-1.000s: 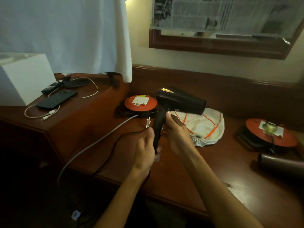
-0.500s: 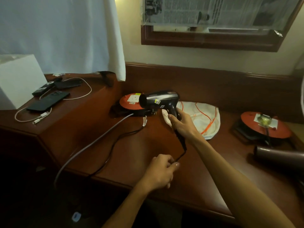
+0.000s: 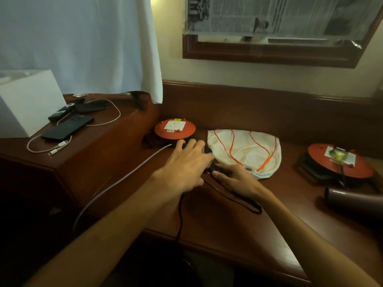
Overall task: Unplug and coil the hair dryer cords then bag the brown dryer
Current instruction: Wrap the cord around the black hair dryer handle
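the black dryer (image 3: 215, 169), held up in the air a second ago and lower half a second ago, is now down on the surface (image 3: 238, 220), almost wholly hidden under the two hands between the left socket reel (image 3: 175, 129) and the white drawstring bag (image 3: 244, 152). the left hand (image 3: 184, 165) has come forward off the cord and lies over the dryer with fingers spread and fairly straight, gripping nothing that shows. the right hand (image 3: 234, 179) rests low beside it with its fingers extended toward the dark body; whether it has hold of the handle cannot be told from here. the black cord (image 3: 234, 198) trails loose from under the hands, loops across the surface and drops over the front edge, so it looks unplugged but not yet coiled. the brown dryer (image 3: 352, 200) lies far right near the second reel (image 3: 339, 160), and a cord appears to run up to that reel's socket. judging from this, the black dryer is being set aside or readied for winding, while unplugging the brown dryer and bagging it remain ahead.
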Available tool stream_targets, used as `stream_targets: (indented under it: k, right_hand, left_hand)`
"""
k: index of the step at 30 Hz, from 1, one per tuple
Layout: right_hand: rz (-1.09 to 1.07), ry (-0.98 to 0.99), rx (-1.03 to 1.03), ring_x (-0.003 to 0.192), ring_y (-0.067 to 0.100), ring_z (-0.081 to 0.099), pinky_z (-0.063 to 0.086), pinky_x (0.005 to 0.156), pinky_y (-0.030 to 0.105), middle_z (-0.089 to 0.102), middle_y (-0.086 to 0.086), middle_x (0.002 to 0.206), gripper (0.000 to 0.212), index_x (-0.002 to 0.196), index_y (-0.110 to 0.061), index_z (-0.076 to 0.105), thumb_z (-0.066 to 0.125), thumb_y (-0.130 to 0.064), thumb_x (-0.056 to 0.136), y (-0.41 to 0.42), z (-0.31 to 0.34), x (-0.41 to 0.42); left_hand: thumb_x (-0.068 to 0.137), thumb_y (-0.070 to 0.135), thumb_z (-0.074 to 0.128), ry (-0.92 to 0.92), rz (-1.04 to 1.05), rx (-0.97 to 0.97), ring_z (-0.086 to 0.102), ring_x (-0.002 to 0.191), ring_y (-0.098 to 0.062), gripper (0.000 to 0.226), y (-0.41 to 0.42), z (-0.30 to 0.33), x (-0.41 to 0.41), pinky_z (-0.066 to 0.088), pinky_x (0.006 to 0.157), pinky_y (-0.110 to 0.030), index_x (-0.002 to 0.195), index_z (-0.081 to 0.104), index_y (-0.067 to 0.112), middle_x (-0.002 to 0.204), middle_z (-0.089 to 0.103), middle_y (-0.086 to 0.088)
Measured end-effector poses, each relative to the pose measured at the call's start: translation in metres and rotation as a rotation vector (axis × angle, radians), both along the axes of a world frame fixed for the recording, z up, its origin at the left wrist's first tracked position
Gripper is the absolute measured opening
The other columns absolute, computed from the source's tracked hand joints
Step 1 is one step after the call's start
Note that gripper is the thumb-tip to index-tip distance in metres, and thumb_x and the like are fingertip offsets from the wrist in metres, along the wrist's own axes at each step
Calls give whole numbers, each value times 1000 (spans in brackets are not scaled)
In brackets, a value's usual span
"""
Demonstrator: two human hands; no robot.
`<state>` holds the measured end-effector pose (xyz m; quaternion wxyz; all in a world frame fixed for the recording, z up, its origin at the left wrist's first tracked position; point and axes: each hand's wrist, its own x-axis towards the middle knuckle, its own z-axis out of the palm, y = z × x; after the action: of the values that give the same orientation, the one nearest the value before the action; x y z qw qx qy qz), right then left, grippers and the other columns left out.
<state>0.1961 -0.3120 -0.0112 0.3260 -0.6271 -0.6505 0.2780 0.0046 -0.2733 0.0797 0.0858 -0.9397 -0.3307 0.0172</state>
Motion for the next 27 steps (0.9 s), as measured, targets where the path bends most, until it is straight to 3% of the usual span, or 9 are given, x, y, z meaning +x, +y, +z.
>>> stream_targets:
  k: [4,7,9,11,14,16,19,22,27]
  right_hand:
    - [47,217,-151,74,40,62,49,63,38,65,32,96,56,107,-20,74,39,-62,96,-21,6,0]
    - [47,371,-277,71,34,55,45,54,33,60,34,91,51,104,-36,74,41,-73,93,-33,10,4]
    - [97,310,-325,70,35,60,49,55,40,67,22,91,43,113,-32,70,59,-66,89,-32,7,16]
    - [98,222,-355,81,43,66,55,69,52,71,20,105,44,120,-22,62,75,-44,84,-30,0,29]
    - [79,272,-379,85,41,66,54,76,45,73,21,103,42,119,-7,57,78,-20,85,-27,-5,39]
    - [76,319,-393,81,38,65,52,74,43,72,22,101,40,118,-3,57,77,-17,87,-27,-7,44]
    - [96,360,-408,79,37,65,49,78,52,73,21,101,40,117,-5,61,78,-25,87,-24,-8,51]
    - [116,326,-431,79,34,68,51,84,59,73,20,104,37,116,-10,64,76,-32,89,-19,-3,56]
    - [126,268,-460,79,27,72,56,74,43,72,17,105,34,117,-15,66,63,-40,95,-14,11,56]
  left_hand:
    - [78,47,81,2,-94,-274,27,145,-25,67,41,-10,20,15,121,-49,135,50,30,148,41,2]
    - [85,47,74,-36,-109,-441,37,143,-23,44,54,-29,35,-10,120,-57,124,63,31,134,61,1]
    - [88,50,70,-63,-111,-469,50,132,-23,25,56,-37,41,-14,118,-60,108,69,35,113,70,4]
    - [91,51,65,-81,-117,-481,54,125,-23,20,55,-47,45,-8,119,-61,102,69,35,102,68,7]
    - [94,51,62,-152,-110,-523,57,120,-23,24,53,-61,48,22,118,-59,106,70,32,107,68,6]
    - [91,50,67,-239,-95,-627,60,117,-19,28,56,-65,47,44,105,-45,109,73,28,118,69,4]
    - [82,45,79,-277,-71,-775,49,133,-18,43,60,-67,41,41,97,-28,119,70,26,143,56,0]
    - [72,56,82,-106,-30,-722,20,150,-25,65,67,-75,35,30,114,-44,130,57,38,165,20,1]
    - [80,65,71,-246,-21,-772,46,124,-15,56,77,-90,29,40,105,-36,128,57,39,131,41,8]
